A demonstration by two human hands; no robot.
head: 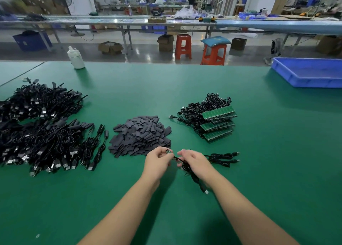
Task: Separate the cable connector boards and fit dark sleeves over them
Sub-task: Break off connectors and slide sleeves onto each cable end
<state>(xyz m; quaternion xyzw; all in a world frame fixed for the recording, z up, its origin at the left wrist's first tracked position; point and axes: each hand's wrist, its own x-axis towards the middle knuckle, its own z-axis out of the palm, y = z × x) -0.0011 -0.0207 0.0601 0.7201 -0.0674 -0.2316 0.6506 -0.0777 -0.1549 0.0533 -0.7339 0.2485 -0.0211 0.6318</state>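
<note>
Presently, left hand (158,158) pinches one separated connector board (168,151); right hand (192,161) grips its cable (187,168), above the bench (259,170). Sleeving apparently comes next: take a dark sleeve from the pile (140,134) just beyond.

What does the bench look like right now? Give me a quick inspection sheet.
Surface: green mat.
Job's things: stacked green board strips far right; dark sleeves heaped in the centre; left hand pinches a small board.
Clutter: white bottle, blue tray.
Grippers: right hand grips a black cable.
Cables: finished cable piles at left; loose cables at right.
Surroundings: red stools, workbenches behind.
</note>
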